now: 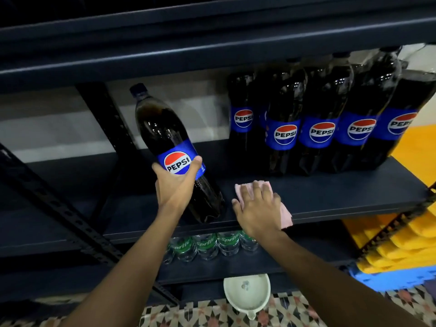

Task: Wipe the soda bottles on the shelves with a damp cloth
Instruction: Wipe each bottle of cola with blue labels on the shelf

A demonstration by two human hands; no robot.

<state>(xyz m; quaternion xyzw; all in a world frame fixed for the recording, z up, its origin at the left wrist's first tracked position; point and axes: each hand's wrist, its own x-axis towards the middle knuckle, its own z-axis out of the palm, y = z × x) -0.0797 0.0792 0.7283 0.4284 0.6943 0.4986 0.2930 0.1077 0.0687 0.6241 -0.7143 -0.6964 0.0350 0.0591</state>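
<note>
On the dark shelf a row of cola bottles is stood upright at the right, packed side by side. Apart from them, to the left, a single cola bottle is held tilted, its base at the shelf's front edge, and is gripped round the label by the left hand. The right hand is laid flat, fingers straight, on a pink cloth beside that base. Small clear bottles are seen on the shelf below.
</note>
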